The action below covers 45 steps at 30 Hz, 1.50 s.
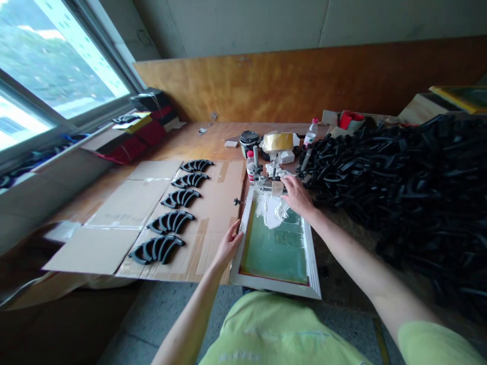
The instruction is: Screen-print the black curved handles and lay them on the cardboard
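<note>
A screen printing frame [315, 274] with a green mesh lies in front of me, with white paste smeared over its far part. At its left edge is my left hand [231, 242], fingers and thumb closed on the rim. My right hand [299, 196] reaches over the far end of the mesh. Its thumb and fingers close on the right side of a small pale block like a squeegee [277, 188], beside the white paste [283, 209]. A metal clamp [259, 177] stands at the far end of the frame.
Several curved black ribbed parts [171, 222] lie in a column on flattened cardboard [106, 248] to the left. A large heap of black plastic parts [411, 187] fills the right. Behind the frame stand bottles [310, 134], a paint tub [249, 143] and a yellow-topped bundle [279, 143].
</note>
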Each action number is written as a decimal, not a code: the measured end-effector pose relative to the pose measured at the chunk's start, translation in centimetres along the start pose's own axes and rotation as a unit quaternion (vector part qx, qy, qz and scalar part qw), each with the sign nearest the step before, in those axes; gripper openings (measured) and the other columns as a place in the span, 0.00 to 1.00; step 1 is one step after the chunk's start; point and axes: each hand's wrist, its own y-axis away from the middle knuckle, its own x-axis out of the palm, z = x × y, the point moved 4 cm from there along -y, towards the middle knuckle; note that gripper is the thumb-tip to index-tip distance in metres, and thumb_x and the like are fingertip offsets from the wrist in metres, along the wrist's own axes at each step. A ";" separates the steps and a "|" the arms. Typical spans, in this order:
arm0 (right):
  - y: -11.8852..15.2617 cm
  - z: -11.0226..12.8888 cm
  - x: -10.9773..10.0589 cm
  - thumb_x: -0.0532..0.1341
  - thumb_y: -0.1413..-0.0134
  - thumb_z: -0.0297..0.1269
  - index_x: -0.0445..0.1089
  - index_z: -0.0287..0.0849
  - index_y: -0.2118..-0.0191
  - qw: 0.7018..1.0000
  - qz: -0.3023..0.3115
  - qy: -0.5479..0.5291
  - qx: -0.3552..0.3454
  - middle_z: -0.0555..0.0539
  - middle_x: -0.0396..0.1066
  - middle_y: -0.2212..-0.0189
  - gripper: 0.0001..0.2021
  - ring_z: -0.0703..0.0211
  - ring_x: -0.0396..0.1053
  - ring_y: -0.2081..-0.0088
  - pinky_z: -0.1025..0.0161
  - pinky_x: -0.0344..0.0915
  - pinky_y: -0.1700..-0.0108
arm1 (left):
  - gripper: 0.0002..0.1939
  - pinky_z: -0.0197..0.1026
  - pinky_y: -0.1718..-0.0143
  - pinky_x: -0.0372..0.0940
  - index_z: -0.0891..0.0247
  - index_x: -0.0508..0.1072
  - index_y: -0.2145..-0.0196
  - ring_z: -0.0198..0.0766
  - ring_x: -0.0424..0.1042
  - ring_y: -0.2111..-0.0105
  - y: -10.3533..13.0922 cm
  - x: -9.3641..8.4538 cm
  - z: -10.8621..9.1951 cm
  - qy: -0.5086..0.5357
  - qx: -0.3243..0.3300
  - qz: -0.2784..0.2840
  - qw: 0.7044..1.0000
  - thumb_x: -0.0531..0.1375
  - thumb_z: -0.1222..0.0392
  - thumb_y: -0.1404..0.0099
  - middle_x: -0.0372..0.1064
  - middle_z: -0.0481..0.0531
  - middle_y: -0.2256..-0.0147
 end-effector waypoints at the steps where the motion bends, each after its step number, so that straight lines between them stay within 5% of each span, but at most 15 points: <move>1: -0.9 0.9 1.0 0.62 0.47 0.29 0.67 0.38 0.46 0.999 0.044 0.016 -0.001 0.37 0.67 0.48 0.21 0.46 0.64 0.46 0.53 0.62 0.45 | 0.47 0.34 0.76 0.61 0.65 0.58 0.36 0.34 0.68 0.77 -0.4 0.2 0.8 0.001 -0.003 -0.002 1.000 0.63 0.38 0.47 0.69 0.46 0.75; 4: -1.2 2.2 3.6 0.60 0.46 0.28 0.71 0.37 0.56 0.987 0.152 0.052 0.012 0.38 0.72 0.59 0.11 0.48 0.68 0.55 0.57 0.64 0.52 | 0.43 0.34 0.74 0.61 0.65 0.61 0.38 0.34 0.67 0.76 -1.2 0.4 2.2 0.009 -0.003 0.001 1.000 0.62 0.40 0.46 0.69 0.46 0.74; 6: 0.2 2.6 4.3 0.58 0.45 0.27 0.71 0.37 0.60 0.984 0.167 0.063 0.005 0.38 0.73 0.61 0.08 0.49 0.68 0.55 0.58 0.63 0.52 | 0.41 0.35 0.73 0.62 0.65 0.63 0.40 0.34 0.68 0.75 -1.5 0.2 2.9 0.011 -0.001 0.005 1.000 0.62 0.40 0.45 0.70 0.47 0.73; 11: 5.2 3.7 3.1 0.54 0.49 0.23 0.72 0.40 0.62 0.968 0.210 -0.009 -0.136 0.42 0.73 0.63 0.12 0.52 0.66 0.55 0.61 0.61 0.54 | 0.39 0.36 0.71 0.63 0.63 0.63 0.40 0.36 0.69 0.72 -1.9 -0.3 3.9 -0.006 -0.004 0.011 1.000 0.60 0.39 0.43 0.71 0.49 0.70; 14: 5.6 3.6 1.9 0.56 0.49 0.25 0.73 0.43 0.65 0.953 0.248 -0.036 -0.170 0.46 0.73 0.65 0.10 0.55 0.67 0.58 0.63 0.60 0.57 | 0.36 0.37 0.68 0.63 0.62 0.64 0.40 0.36 0.69 0.69 -2.0 -0.4 3.9 -0.031 0.006 0.006 0.999 0.59 0.40 0.41 0.73 0.50 0.66; 18: 4.7 3.4 2.2 0.57 0.47 0.27 0.73 0.42 0.66 0.976 0.193 -0.026 -0.102 0.45 0.73 0.65 0.08 0.54 0.67 0.59 0.63 0.60 0.57 | 0.36 0.36 0.68 0.62 0.64 0.65 0.41 0.36 0.70 0.68 -1.8 -0.3 3.3 -0.030 0.008 0.001 1.000 0.59 0.40 0.42 0.73 0.51 0.66; 24: 7.0 4.3 3.0 0.57 0.44 0.27 0.74 0.42 0.59 0.973 0.178 -0.048 -0.137 0.44 0.73 0.62 0.11 0.53 0.67 0.55 0.61 0.62 0.52 | 0.40 0.35 0.72 0.61 0.66 0.65 0.41 0.34 0.69 0.73 -1.0 0.1 2.2 0.013 -0.017 0.003 1.000 0.62 0.40 0.46 0.72 0.49 0.69; 26: 5.4 4.0 2.5 0.60 0.43 0.33 0.74 0.45 0.56 0.980 0.164 -0.057 -0.092 0.46 0.74 0.60 0.10 0.54 0.69 0.56 0.62 0.63 0.54 | 0.40 0.35 0.72 0.61 0.66 0.64 0.40 0.35 0.69 0.73 -0.7 0.0 1.5 0.013 -0.018 0.006 1.000 0.62 0.41 0.46 0.73 0.50 0.69; 29: 1.0 2.8 1.2 0.65 0.46 0.39 0.67 0.51 0.43 0.992 0.119 -0.045 -0.007 0.48 0.74 0.55 0.23 0.54 0.71 0.57 0.62 0.64 0.55 | 0.42 0.34 0.74 0.61 0.63 0.61 0.38 0.35 0.69 0.74 0.1 -0.5 -0.6 0.012 -0.020 0.029 0.999 0.63 0.40 0.45 0.73 0.49 0.70; 33: -2.4 -1.7 -1.4 0.63 0.43 0.41 0.63 0.51 0.39 0.997 0.037 -0.008 0.070 0.47 0.76 0.58 0.26 0.56 0.74 0.61 0.63 0.67 0.60 | 0.33 0.33 0.77 0.58 0.60 0.70 0.46 0.34 0.67 0.75 1.1 -1.3 -5.4 0.001 0.011 0.036 0.999 0.61 0.38 0.43 0.72 0.48 0.69; 36: -0.3 -6.3 -2.9 0.54 0.35 0.35 0.71 0.37 0.48 0.990 -0.021 0.031 0.139 0.45 0.78 0.67 0.15 0.63 0.74 0.68 0.70 0.66 0.66 | 0.27 0.34 0.73 0.62 0.63 0.75 0.57 0.34 0.68 0.72 0.7 -1.1 -9.9 0.049 0.084 0.019 0.995 0.57 0.36 0.41 0.72 0.50 0.65; 39: 3.8 -7.7 -1.8 0.48 0.34 0.32 0.73 0.27 0.59 0.985 0.007 0.073 0.154 0.44 0.77 0.73 0.18 0.68 0.71 0.74 0.73 0.66 0.74 | 0.27 0.36 0.66 0.67 0.63 0.73 0.54 0.37 0.72 0.65 -0.8 -0.3 -13.9 0.128 0.179 0.012 0.975 0.58 0.38 0.41 0.73 0.52 0.61; 42: 7.1 -5.0 1.5 0.59 0.41 0.36 0.72 0.30 0.56 0.993 0.061 0.045 0.086 0.47 0.77 0.67 0.14 0.66 0.71 0.68 0.69 0.70 0.66 | 0.27 0.37 0.67 0.69 0.62 0.69 0.50 0.38 0.73 0.65 -2.1 0.9 -15.1 0.167 0.185 -0.009 0.968 0.59 0.41 0.41 0.73 0.53 0.62; 45: 8.9 -0.8 4.3 0.67 0.49 0.35 0.74 0.41 0.56 0.995 0.088 0.015 0.041 0.46 0.75 0.62 0.13 0.56 0.70 0.59 0.60 0.67 0.54 | 0.27 0.36 0.71 0.68 0.62 0.67 0.50 0.36 0.73 0.70 -1.8 2.8 -12.1 0.189 0.129 -0.032 0.973 0.57 0.40 0.39 0.73 0.53 0.65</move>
